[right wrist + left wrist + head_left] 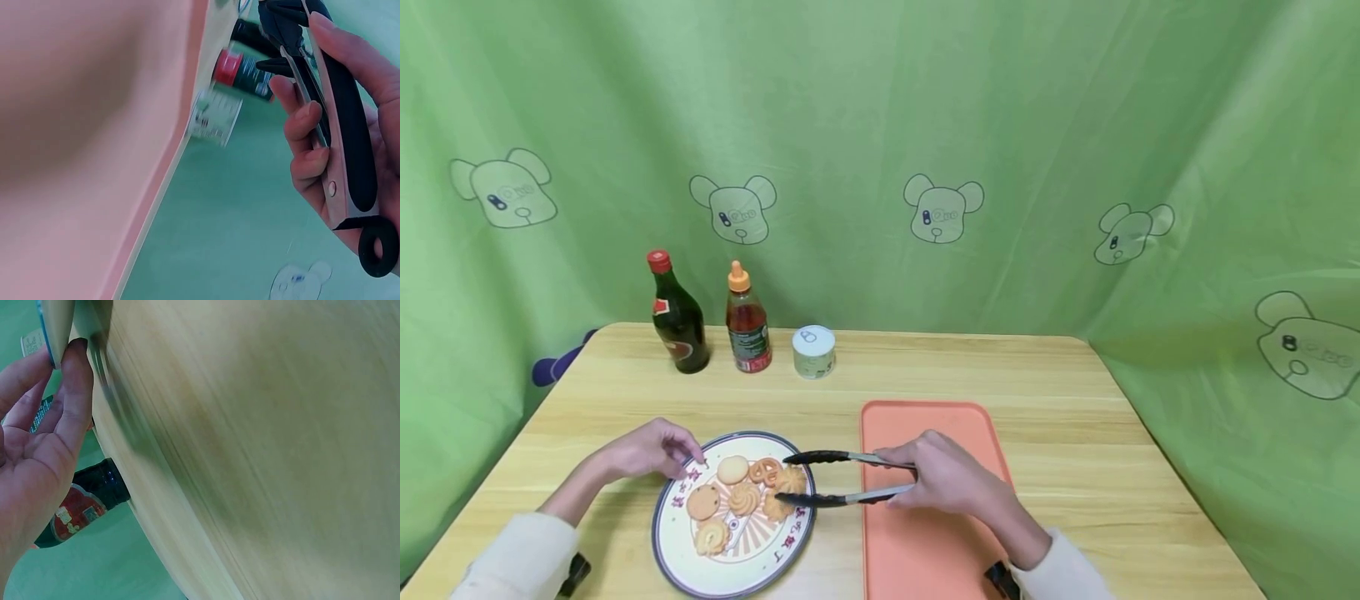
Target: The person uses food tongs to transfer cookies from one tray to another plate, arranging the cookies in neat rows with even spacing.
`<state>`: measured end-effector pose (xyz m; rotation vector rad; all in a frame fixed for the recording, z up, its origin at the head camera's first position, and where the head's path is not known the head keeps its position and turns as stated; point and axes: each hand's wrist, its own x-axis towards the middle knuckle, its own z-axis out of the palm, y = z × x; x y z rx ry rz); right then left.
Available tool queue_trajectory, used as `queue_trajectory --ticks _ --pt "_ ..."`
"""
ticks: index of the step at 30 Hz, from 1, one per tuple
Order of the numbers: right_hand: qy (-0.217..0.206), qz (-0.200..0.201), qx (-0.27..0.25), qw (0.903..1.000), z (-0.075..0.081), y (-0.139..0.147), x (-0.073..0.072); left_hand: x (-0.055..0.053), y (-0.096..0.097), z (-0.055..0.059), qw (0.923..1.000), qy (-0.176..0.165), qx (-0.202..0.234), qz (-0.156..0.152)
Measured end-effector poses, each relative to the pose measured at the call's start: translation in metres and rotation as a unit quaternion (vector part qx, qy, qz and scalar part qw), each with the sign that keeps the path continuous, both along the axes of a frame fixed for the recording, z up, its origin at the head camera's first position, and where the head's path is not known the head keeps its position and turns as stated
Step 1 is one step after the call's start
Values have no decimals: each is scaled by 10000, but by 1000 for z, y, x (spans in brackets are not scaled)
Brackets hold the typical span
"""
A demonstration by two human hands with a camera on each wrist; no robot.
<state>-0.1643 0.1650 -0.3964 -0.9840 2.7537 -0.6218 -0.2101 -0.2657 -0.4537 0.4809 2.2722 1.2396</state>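
Observation:
My right hand [942,475] grips black-and-metal tongs [344,125], its fingers curled round the handles. The spread tips of the tongs reach left over the right side of a round plate [677,546] with a blue rim. Several cookies [744,499] lie on that plate: round, swirled, flower-shaped and a pretzel-shaped one. One tip overlaps a flower-shaped cookie [777,505]; the other is near the pretzel cookie [766,472]. At the plate's upper left edge, my left hand [651,450] pinches the rim, which shows between thumb and fingers in the left wrist view.
A pink tray [925,550] lies right of the plate, under my right hand. Along the back of the wooden table [1097,467] stand a dark bottle with a red cap [679,321], a sauce bottle with an orange cap [748,329] and a can [814,354]. Green curtains hang behind.

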Motion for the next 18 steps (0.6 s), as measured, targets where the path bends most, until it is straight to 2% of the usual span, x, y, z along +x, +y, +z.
queue_trajectory --ticks 4,8,14,18 --pt "-95 135 208 9996 1 -18 7 0 -1 0 10000 9 3 -1" --pt "31 402 366 9985 2 -31 11 0 -2 0 10000 -7 -9 10" --pt "141 668 420 9968 -2 -42 15 0 -2 -1 10000 -13 22 0" --pt "138 709 554 9958 -4 -47 17 -1 -2 -2 10000 -10 61 -11"
